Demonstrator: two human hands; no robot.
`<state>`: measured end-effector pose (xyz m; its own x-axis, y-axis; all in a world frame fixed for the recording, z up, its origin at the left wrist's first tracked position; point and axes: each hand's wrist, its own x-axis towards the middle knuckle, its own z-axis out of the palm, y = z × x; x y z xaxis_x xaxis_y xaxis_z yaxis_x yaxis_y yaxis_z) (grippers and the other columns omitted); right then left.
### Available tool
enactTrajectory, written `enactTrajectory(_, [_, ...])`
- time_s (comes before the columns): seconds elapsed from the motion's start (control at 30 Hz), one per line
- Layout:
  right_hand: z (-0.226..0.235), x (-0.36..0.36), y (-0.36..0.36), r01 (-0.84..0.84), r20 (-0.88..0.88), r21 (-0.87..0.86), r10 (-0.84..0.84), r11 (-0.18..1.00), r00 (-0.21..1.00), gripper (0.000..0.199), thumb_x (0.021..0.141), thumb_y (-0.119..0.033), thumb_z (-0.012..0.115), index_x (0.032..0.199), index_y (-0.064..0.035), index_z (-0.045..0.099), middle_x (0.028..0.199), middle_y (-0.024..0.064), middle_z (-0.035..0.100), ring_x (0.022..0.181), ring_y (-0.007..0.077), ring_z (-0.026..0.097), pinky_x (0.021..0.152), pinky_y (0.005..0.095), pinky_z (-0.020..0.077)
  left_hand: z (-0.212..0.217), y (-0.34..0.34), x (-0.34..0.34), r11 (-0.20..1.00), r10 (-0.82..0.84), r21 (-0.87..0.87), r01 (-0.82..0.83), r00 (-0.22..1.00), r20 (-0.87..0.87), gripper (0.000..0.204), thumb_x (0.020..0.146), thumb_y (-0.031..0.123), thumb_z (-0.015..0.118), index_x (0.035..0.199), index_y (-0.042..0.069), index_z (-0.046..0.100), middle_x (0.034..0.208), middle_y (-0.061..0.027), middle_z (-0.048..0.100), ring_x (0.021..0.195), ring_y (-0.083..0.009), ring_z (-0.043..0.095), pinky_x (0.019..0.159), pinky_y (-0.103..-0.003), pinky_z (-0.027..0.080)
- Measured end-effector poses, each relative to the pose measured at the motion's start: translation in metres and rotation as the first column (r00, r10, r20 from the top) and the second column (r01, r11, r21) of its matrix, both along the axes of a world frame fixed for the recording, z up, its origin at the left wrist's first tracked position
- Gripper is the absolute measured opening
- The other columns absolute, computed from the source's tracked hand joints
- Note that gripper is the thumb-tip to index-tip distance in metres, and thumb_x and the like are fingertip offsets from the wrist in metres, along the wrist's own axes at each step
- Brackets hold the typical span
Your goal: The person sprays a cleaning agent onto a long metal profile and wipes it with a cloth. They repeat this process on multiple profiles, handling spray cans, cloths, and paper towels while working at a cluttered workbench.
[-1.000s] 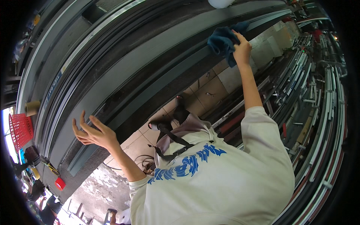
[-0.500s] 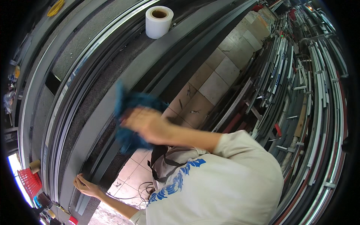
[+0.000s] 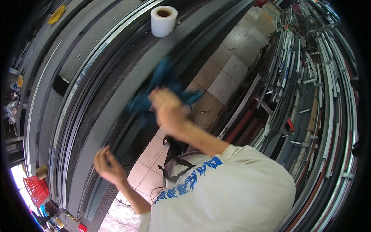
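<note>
The right hand (image 3: pixel 168 106), blurred with motion, clutches a bunched blue cloth (image 3: pixel 158 91) against a long grey metal profile (image 3: pixel 116 112) lying on the workbench, while the left hand (image 3: pixel 106 164) hovers half-curled and empty near the profile's closer end. This looks like a wiping pass along the profile, and the next stroke probably needs even pressure along its length. A white tape roll (image 3: pixel 164 20) stands farther up the bench.

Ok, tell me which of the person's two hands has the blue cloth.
The right hand, raised over the long grey profile, grips the blue cloth; the left hand, lower down, is empty.
</note>
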<state>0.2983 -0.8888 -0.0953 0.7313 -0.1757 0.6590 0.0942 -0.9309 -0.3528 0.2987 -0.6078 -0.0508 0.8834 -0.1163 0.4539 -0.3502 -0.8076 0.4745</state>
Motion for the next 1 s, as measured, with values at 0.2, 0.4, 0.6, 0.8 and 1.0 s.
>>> enactTrajectory(0.2, [0.020, -0.005, -0.079, -0.276, -0.209, 0.170, 0.308, 0.946, 0.928, 0.029, 0.077, -0.005, 0.070, 0.106, -0.0044, 0.069, 0.108, 0.0154, 0.068, 0.103, 0.0336, 0.065, 0.092, 0.0424, 0.0511, 0.026, -0.126, 0.027, 0.929, -0.309, -0.236, 0.286, 0.949, -0.069, 0.022, 0.100, 0.016, 0.055, 0.106, 0.000, 0.069, 0.112, -0.0139, 0.066, 0.104, -0.0292, 0.063, 0.092, -0.040, 0.048])
enactTrajectory(0.4, [0.101, 0.044, -0.375, 0.551, -0.680, -0.126, -0.476, 0.825, 0.558, 0.024, 0.086, -0.004, 0.059, 0.108, 0.0003, 0.069, 0.099, 0.0189, 0.071, 0.094, 0.0364, 0.068, 0.083, 0.0443, 0.0546, 0.029, -0.211, 0.038, 0.913, -0.335, -0.248, 0.325, 0.942, 0.001, 0.026, 0.103, 0.020, 0.051, 0.105, 0.001, 0.069, 0.110, -0.0147, 0.066, 0.105, -0.0293, 0.062, 0.093, -0.039, 0.048])
enactTrajectory(0.6, [0.041, 0.059, -0.428, 0.044, -0.054, -0.191, -0.055, 0.981, 0.997, 0.027, 0.083, 0.001, 0.055, 0.105, -0.0044, 0.069, 0.103, 0.0130, 0.069, 0.100, 0.0315, 0.063, 0.086, 0.0448, 0.0478, 0.029, -0.390, 0.048, 0.837, -0.399, -0.396, 0.377, 0.916, 0.028, 0.023, 0.100, 0.015, 0.052, 0.100, -0.001, 0.069, 0.106, -0.0163, 0.066, 0.103, -0.0302, 0.062, 0.093, -0.039, 0.047])
enactTrajectory(0.8, [0.018, 0.111, -0.603, -0.307, -0.167, 0.031, 0.308, 0.951, 0.937, 0.034, 0.082, 0.007, 0.052, 0.111, -0.0020, 0.067, 0.118, 0.0162, 0.065, 0.116, 0.0345, 0.057, 0.103, 0.0428, 0.0446, 0.043, -0.549, 0.070, 0.782, -0.501, -0.347, 0.517, 0.854, 0.141, 0.027, 0.098, 0.019, 0.052, 0.093, 0.000, 0.071, 0.105, -0.0169, 0.066, 0.104, -0.0309, 0.061, 0.092, -0.041, 0.046])
enactTrajectory(1.0, [0.078, 0.153, -0.849, 0.609, -0.362, -0.502, -0.788, 0.614, 0.497, 0.019, 0.091, -0.014, 0.059, 0.106, -0.0081, 0.070, 0.104, 0.0121, 0.067, 0.103, 0.0297, 0.064, 0.085, 0.0389, 0.0522, 0.045, -0.643, 0.125, 0.842, -0.373, -0.361, 0.400, 0.916, 0.146, 0.039, 0.102, 0.025, 0.046, 0.089, -0.002, 0.071, 0.109, -0.0185, 0.064, 0.106, -0.0298, 0.061, 0.091, -0.040, 0.047])
